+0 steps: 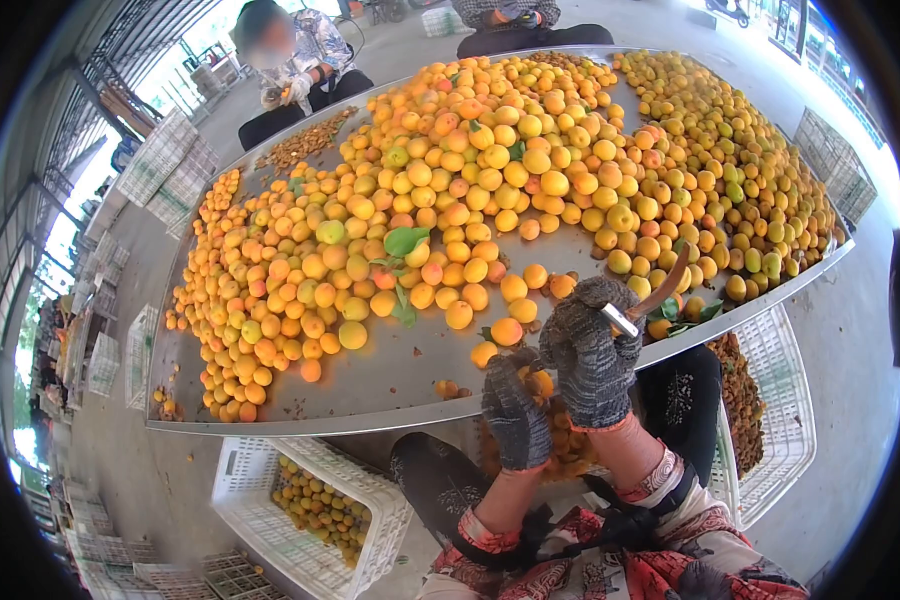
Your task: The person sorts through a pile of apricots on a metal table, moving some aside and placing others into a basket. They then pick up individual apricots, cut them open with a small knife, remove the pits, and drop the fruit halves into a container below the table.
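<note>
Both of my hands wear dark grey knitted gloves at the front edge of the metal table. My right hand [592, 352] is closed around a knife [664, 288]; its curved, brownish blade points up and right, and a pale metal part shows at the fist. Just left of it, my left hand [516, 415] curls around an orange apricot [541, 384], which is partly hidden between the two hands. A large heap of apricots [450, 190] covers much of the table [390, 385]. A few loose apricots [507, 331] lie right beyond my hands.
White crates hold fruit [320, 508] below left and brown pieces [738, 400] below right. More apricots or pieces lie between my knees. A person [295, 65] sits across the table at left, another [515, 20] at the far side. Stacked crates [170, 165] stand left.
</note>
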Tool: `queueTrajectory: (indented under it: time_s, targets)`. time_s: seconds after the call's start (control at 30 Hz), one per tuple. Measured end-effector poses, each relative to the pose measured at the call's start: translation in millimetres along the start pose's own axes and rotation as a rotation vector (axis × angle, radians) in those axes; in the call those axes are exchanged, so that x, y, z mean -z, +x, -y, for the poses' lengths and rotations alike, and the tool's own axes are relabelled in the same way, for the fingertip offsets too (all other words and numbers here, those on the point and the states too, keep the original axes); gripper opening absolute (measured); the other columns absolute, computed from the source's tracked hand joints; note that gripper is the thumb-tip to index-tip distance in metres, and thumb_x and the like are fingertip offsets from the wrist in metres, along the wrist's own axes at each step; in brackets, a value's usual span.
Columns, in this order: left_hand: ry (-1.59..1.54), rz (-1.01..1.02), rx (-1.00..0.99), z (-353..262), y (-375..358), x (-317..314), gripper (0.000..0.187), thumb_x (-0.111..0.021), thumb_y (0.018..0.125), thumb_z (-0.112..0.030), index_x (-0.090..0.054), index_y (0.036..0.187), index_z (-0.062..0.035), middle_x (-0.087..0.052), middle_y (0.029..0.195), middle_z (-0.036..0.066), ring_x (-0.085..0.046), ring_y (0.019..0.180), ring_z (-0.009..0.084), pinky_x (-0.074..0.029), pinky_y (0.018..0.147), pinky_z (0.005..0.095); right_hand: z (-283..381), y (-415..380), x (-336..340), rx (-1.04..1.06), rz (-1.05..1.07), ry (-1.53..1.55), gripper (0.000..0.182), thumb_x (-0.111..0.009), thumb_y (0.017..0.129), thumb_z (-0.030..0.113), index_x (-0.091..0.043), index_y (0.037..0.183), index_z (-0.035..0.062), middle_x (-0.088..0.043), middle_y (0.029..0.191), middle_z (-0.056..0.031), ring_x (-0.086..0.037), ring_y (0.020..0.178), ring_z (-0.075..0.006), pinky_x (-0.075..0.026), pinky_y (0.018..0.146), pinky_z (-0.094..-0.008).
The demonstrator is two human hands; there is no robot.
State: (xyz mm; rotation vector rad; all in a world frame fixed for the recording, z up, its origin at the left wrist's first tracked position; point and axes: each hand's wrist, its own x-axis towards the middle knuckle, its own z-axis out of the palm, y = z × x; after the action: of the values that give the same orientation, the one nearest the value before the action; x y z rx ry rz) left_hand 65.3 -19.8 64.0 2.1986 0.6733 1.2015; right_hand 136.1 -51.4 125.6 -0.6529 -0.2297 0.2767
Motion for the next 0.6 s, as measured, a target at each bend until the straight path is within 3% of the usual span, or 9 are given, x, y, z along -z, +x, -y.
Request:
queueTrajectory:
  time_s: [0.13,0.17,0.2,0.23,0.33,0.37,0.47,0.57,0.6]
  targets:
    - [0.066,-0.001,-0.004,0,-2,-2,0.022,-0.046,0.084,0.0,-0.049,0.105,0.0024,-0.058,0.092,0.016,-0.057,0.083,0.0261,-0.045,0.074,0.0354,-10,2,13,0.075,0.046,-0.161,0.025,-0.063,0.08,0.012,-0.051,0.101,0.0079,-0.053,0.074,-0.001,-0.05,0.059,-0.0101,-0.041,0.047,-0.0221]
    - [0.065,-0.002,-0.003,4,-4,-1,0.022,-0.046,0.084,0.0,-0.049,0.105,0.0024,-0.058,0.092,0.016,-0.057,0.083,0.0261,-0.045,0.074,0.0354,-12,7,22,-0.043,0.148,0.061,0.026,-0.059,0.083,0.013,-0.051,0.106,0.006,-0.055,0.084,-0.0031,-0.053,0.068,-0.0126,-0.044,0.057,-0.0236]
    - [0.07,0.071,-0.022,12,-6,-1,0.035,-0.048,0.079,0.001,-0.042,0.114,0.0044,-0.055,0.099,0.019,-0.056,0.088,0.0307,-0.044,0.077,0.0386,-12,11,26,-0.161,0.249,0.282,0.028,-0.055,0.085,0.014,-0.051,0.111,0.0041,-0.057,0.094,-0.0052,-0.055,0.078,-0.015,-0.047,0.067,-0.0252]
    - [0.073,0.145,-0.041,18,-7,1,0.05,-0.05,0.075,0.003,-0.035,0.123,0.0064,-0.053,0.105,0.022,-0.054,0.093,0.0353,-0.043,0.08,0.0418,-10,13,23,-0.162,0.248,0.281,0.028,-0.055,0.085,0.014,-0.051,0.111,0.0041,-0.057,0.094,-0.0052,-0.055,0.078,-0.015,-0.047,0.067,-0.0252]
    - [-0.147,0.252,0.031,27,-3,1,0.051,-0.05,0.074,0.004,-0.036,0.123,0.0051,-0.054,0.102,0.022,-0.055,0.09,0.0343,-0.044,0.077,0.0413,4,21,2,-0.181,0.22,-0.102,0.022,-0.059,0.081,0.007,-0.054,0.103,0.0055,-0.055,0.083,-0.0013,-0.053,0.072,-0.0087,-0.043,0.06,-0.0195]
    - [-0.148,0.251,0.03,26,-3,1,0.051,-0.05,0.074,0.004,-0.036,0.123,0.0051,-0.054,0.102,0.022,-0.055,0.09,0.0343,-0.044,0.077,0.0413,5,25,1,-0.18,0.221,-0.103,0.022,-0.059,0.081,0.007,-0.054,0.103,0.0055,-0.055,0.083,-0.0013,-0.053,0.072,-0.0087,-0.043,0.06,-0.0195]
    - [-0.017,0.187,-0.063,24,-4,-1,0.049,-0.049,0.074,0.006,-0.04,0.122,0.0038,-0.055,0.099,0.022,-0.054,0.091,0.0352,-0.043,0.077,0.0407,8,34,-1,-0.48,0.215,0.021,0.016,-0.058,0.081,0.011,-0.053,0.096,0.0086,-0.048,0.067,0.0014,-0.045,0.055,-0.0069,-0.036,0.043,-0.0198]
    - [0.012,0.201,0.049,25,2,-4,0.037,-0.047,0.083,-0.003,-0.043,0.12,0.0034,-0.056,0.1,0.019,-0.055,0.091,0.0297,-0.043,0.078,0.0371,-3,35,10,-0.423,0.235,0.102,0.02,-0.057,0.081,0.014,-0.051,0.099,0.0095,-0.046,0.064,0.0021,-0.043,0.051,-0.0066,-0.034,0.039,-0.0208]
    - [-0.197,0.193,0.218,25,5,-6,0.036,-0.049,0.085,-0.008,-0.044,0.118,0.0045,-0.057,0.098,0.019,-0.056,0.087,0.0282,-0.044,0.075,0.0373,-8,35,14,-0.423,0.237,0.101,0.02,-0.057,0.081,0.014,-0.051,0.099,0.0095,-0.046,0.064,0.0021,-0.043,0.051,-0.0066,-0.034,0.039,-0.0208]
